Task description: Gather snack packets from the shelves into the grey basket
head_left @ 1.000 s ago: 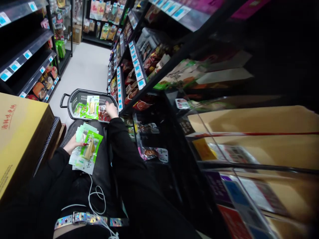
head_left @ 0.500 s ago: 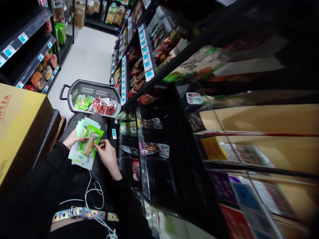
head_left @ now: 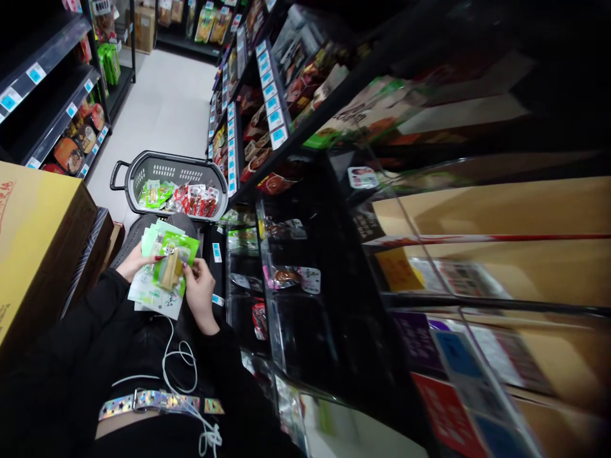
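My left hand point(head_left: 135, 261) grips a fanned stack of flat snack packets point(head_left: 150, 285), pale green and white, with its thumb lying across the top one. That top snack packet point(head_left: 170, 266) is bright green with a clear window showing tan food. At its right edge, my right hand point(head_left: 199, 287) pinches the green packet between thumb and fingers. The stack is held above my lap. Beyond my knees, a grey shopping basket point(head_left: 177, 160) on the floor holds green packets point(head_left: 156, 193) and red packets point(head_left: 198, 200).
Black shelving point(head_left: 305, 127) with price tags and bagged foods runs close along my right. Yellow cartons point(head_left: 38, 235) stand at my left. Ahead, the pale aisle floor point(head_left: 162, 95) leads to another shelf. A white cord point(head_left: 180, 366) hangs from my clothing.
My right hand has turned more upright beside the green packet and still pinches it. The view has shifted slightly, and the stack stays in my left hand.
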`<state>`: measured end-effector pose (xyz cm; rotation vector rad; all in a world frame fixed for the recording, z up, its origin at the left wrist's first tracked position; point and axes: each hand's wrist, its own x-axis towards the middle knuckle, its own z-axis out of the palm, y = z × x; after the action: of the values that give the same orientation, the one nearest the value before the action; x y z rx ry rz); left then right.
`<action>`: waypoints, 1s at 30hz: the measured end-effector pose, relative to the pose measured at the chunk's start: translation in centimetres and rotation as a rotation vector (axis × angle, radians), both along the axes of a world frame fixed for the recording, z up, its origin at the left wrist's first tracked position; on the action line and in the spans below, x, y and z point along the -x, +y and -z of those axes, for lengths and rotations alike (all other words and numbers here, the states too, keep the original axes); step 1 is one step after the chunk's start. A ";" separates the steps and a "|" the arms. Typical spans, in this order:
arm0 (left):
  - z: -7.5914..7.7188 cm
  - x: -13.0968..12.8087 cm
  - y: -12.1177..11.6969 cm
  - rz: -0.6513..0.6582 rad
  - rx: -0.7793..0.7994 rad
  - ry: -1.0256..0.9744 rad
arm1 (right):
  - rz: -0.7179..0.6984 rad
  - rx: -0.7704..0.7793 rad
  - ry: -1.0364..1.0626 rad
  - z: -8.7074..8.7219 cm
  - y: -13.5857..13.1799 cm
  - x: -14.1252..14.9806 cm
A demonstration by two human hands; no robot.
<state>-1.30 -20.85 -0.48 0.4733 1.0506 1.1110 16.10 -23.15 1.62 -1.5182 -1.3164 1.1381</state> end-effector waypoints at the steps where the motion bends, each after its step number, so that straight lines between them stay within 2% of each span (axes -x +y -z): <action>1: 0.0 0.1 0.0 0.004 0.000 0.002 | 0.055 -0.034 0.022 -0.3 0.3 -0.2; 4: -0.1 0.3 0.1 0.017 -0.012 0.024 | 0.178 -0.112 0.140 -1.9 1.5 -1.0; 7: -0.3 0.3 0.2 0.030 -0.028 0.029 | 0.219 -0.123 0.297 -3.9 2.2 -1.9; 10: -0.4 0.3 0.2 0.047 -0.028 0.031 | 0.088 0.006 0.568 -5.5 2.0 -2.8; 13: -0.5 0.3 0.1 0.031 -0.013 0.041 | -0.037 0.112 0.818 -6.2 1.0 -3.5; 17: -0.5 0.4 0.2 0.048 -0.001 0.033 | -0.056 0.118 1.263 -6.3 0.1 -3.7; 20: -0.6 0.4 0.3 0.057 -0.004 0.036 | -0.108 0.082 1.393 -6.4 0.0 -4.0; 22: -0.6 0.4 0.4 0.056 -0.006 0.036 | -0.117 0.065 1.229 -6.6 0.2 -4.3; 24: -0.5 0.4 0.4 0.053 -0.009 0.036 | -0.061 0.030 0.906 -6.9 0.3 -4.4; 28: -0.4 0.4 0.4 0.048 -0.018 0.065 | 0.187 -0.150 0.312 -7.5 0.7 -4.5; 30: -0.3 0.4 0.4 0.044 -0.025 0.071 | 0.262 -0.220 0.052 -7.6 0.8 -4.7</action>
<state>-1.73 -20.45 -0.15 0.5564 1.0846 1.0761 20.80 -22.33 9.27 -1.4394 -1.1287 0.8333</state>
